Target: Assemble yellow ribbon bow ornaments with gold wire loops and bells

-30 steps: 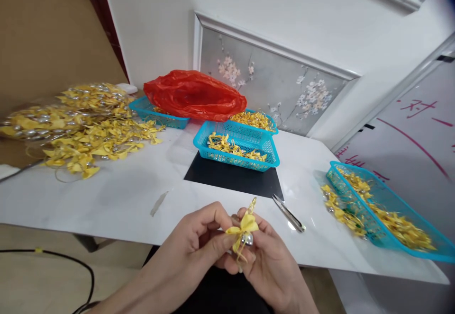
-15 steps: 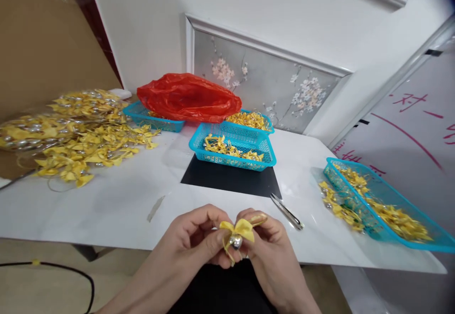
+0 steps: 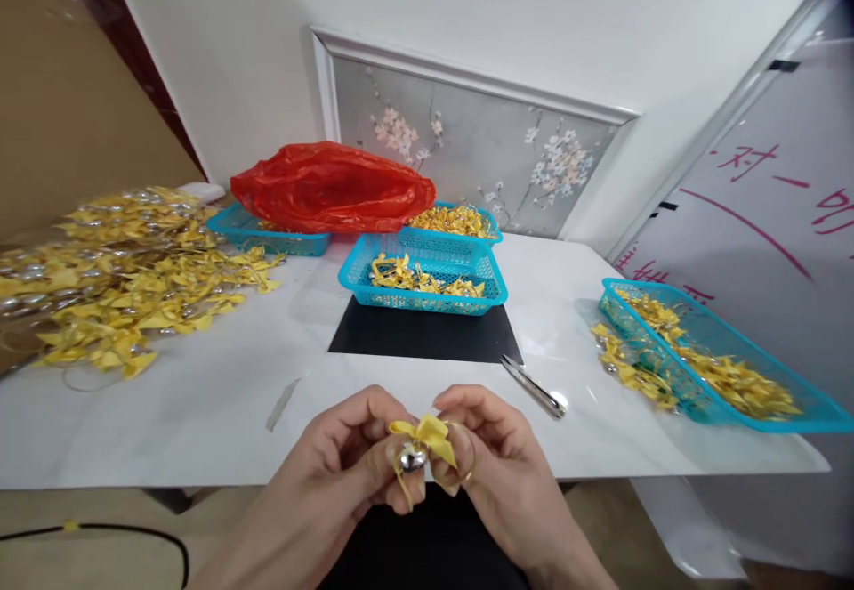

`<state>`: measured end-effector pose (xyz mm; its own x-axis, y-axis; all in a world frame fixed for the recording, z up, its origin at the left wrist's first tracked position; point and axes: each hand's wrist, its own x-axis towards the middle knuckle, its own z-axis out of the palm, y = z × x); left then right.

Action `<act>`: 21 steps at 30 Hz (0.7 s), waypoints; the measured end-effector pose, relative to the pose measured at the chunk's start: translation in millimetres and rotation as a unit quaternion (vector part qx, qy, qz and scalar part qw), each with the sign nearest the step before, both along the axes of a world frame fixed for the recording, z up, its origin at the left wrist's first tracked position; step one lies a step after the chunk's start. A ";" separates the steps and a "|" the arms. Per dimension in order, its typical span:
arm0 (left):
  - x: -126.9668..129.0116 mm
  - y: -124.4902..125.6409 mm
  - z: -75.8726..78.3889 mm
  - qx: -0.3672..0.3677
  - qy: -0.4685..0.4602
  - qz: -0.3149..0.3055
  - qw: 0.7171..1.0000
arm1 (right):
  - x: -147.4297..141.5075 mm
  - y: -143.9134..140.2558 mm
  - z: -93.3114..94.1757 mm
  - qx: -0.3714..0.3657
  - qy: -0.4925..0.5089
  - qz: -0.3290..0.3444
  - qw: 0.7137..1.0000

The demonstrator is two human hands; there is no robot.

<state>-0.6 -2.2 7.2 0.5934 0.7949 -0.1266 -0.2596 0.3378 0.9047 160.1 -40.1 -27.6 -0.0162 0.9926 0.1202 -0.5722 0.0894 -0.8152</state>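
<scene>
Between my two hands, close to the table's front edge, is a yellow ribbon bow [image 3: 427,432] with a round silver bell [image 3: 412,457] below its knot. My left hand [image 3: 340,461] is closed, its thumb and fingers pinching the bow's left side beside the bell. My right hand [image 3: 511,461] is closed at the right side of the bow, where a thin gold cord loops by the fingertips. The fingers hide part of the cord. Beyond my right hand, a metal tweezers-like tool [image 3: 534,387] lies on the white table [image 3: 414,385].
A blue basket [image 3: 427,301] of yellow bows stands on a black mat [image 3: 420,334]. Behind it are more baskets and a red plastic bag [image 3: 334,189]. Bows with bells are heaped at left [image 3: 147,287]. Another blue basket [image 3: 734,354] stands at right, with bows beside it.
The bow and bell have turned and shifted slightly left, and the bow now sits tilted. My right fingertips have moved along its right side. The head view has shifted a little.
</scene>
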 end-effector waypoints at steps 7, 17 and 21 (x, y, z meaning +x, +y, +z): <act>3.1 -6.8 3.6 0.062 0.056 -0.005 0.997 | 2.6 -4.0 0.9 0.064 -0.103 -0.067 0.990; 3.6 -11.0 -0.2 0.022 0.019 -0.040 0.999 | -2.0 5.0 -3.1 -0.082 0.080 -0.097 0.989; 4.1 -12.4 0.1 0.020 0.013 -0.045 0.999 | 0.7 3.4 0.2 -0.131 0.116 -0.069 0.982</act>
